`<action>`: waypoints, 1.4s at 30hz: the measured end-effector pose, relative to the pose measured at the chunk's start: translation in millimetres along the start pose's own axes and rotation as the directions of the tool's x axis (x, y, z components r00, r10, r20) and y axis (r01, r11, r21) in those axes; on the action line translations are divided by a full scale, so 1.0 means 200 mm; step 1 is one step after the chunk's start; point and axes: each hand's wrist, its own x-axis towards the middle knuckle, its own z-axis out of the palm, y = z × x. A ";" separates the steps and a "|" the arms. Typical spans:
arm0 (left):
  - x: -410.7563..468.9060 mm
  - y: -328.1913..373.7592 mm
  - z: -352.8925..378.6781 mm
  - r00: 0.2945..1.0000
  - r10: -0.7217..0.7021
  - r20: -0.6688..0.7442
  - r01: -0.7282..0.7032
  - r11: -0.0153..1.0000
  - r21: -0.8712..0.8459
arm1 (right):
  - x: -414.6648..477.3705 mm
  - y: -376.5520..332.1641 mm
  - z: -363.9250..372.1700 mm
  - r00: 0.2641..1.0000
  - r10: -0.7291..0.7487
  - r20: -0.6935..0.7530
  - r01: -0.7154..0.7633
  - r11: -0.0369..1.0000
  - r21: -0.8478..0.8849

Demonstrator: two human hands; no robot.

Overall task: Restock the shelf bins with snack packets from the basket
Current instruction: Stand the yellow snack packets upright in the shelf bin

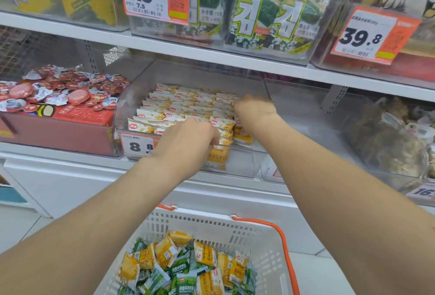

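A clear shelf bin (131, 96) holds rows of yellow-and-white snack packets (179, 104). My left hand (188, 136) reaches over the bin's front edge, its fingers curled on packets at the front row. My right hand (254, 108), blurred, is curled over packets at the right end of the rows. Below, a white basket (211, 224) with orange handles holds several loose yellow and green packets (186, 264).
A red bin (58, 129) heaped with round red-and-white sweets stands to the left. On the right is a clear bin (306, 106) with brown wrapped items at its far end. Seaweed packs (263, 12) and price tags fill the shelf above.
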 end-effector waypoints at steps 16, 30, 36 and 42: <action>-0.17 0.13 0.01 0.948 0.202 -0.247 -0.188 0.979 0.078 | -0.60 -0.02 0.08 0.830 -0.012 -0.558 0.206 0.936 0.286; -0.47 0.24 0.44 0.537 0.071 0.840 -0.266 0.960 0.090 | -1.00 -0.28 0.92 0.793 -0.451 0.410 0.406 0.892 0.196; -0.45 0.21 0.55 0.514 0.016 0.858 -0.315 0.933 0.171 | -1.03 -0.42 1.22 0.788 -0.372 0.491 0.308 0.928 0.210; -0.40 0.16 0.64 0.515 -0.009 0.857 -0.310 0.930 0.196 | -1.00 -0.67 1.44 0.778 -0.442 0.447 0.282 0.881 0.380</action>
